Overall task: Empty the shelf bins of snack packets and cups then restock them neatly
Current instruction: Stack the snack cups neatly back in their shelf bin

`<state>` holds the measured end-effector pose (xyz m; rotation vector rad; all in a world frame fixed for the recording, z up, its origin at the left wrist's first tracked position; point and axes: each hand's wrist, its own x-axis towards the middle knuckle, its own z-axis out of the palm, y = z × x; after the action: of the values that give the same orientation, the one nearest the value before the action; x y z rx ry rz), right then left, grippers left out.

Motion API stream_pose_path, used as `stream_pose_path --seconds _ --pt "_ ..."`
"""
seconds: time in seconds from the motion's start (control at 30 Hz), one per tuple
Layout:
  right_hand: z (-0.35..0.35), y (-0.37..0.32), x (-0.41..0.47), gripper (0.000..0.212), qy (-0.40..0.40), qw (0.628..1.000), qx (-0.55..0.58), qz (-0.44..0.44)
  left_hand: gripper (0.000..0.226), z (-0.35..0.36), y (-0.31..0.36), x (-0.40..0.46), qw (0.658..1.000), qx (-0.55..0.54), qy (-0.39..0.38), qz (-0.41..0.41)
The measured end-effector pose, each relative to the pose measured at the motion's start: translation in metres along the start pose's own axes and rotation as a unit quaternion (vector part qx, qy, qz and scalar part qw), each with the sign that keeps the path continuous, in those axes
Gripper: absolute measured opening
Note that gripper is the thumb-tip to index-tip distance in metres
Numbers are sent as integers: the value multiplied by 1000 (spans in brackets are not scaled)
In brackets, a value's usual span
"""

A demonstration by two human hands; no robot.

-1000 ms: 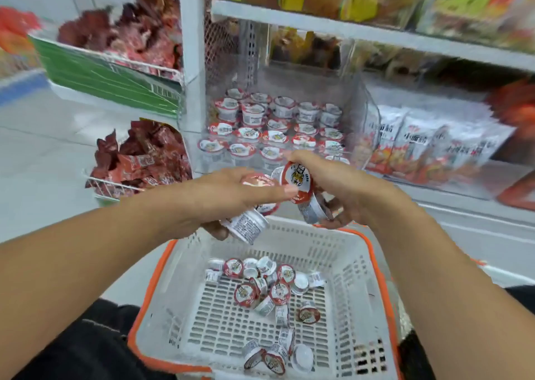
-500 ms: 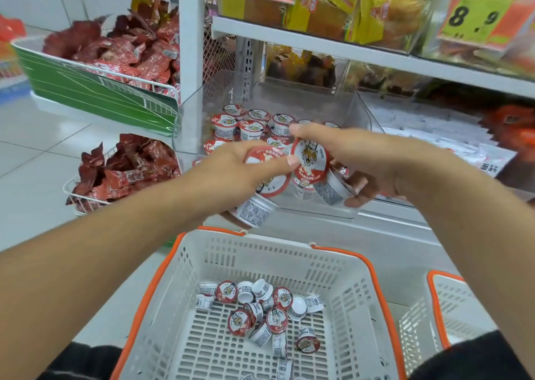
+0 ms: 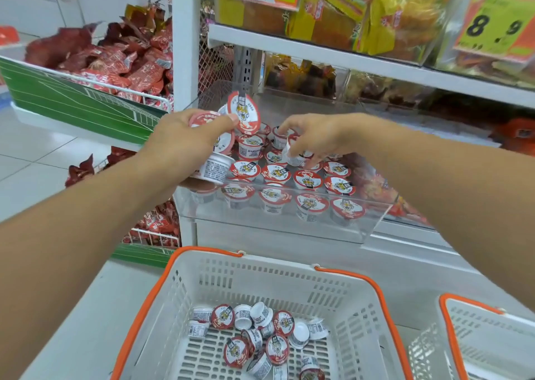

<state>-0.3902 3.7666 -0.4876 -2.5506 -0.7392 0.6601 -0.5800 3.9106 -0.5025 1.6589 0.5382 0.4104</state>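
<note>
From the head camera I see red snack packets (image 3: 115, 64) piled in a wire rack with a green panel to the left, yellow bags (image 3: 376, 17) behind price tags (image 3: 495, 26) on the upper shelf, and a second basket (image 3: 492, 339) at the lower right. The clear bin (image 3: 289, 220) on the shelf holds rows of small cups (image 3: 307, 180), its front wall standing between me and the nearest row. My left hand (image 3: 185, 145) clutches several cups (image 3: 243, 113) above the bin's left corner. My right hand (image 3: 318, 139) reaches into the bin, fingers curled round one cup (image 3: 292, 155). Below, the white basket (image 3: 260, 275) holds loose cups (image 3: 260, 339).
</note>
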Motion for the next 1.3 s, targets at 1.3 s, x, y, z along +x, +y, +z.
stream_pose_path --seconds 1.3 --pt "-7 21 15 26 121 959 153 206 18 29 -11 13 999 12 -2 52"
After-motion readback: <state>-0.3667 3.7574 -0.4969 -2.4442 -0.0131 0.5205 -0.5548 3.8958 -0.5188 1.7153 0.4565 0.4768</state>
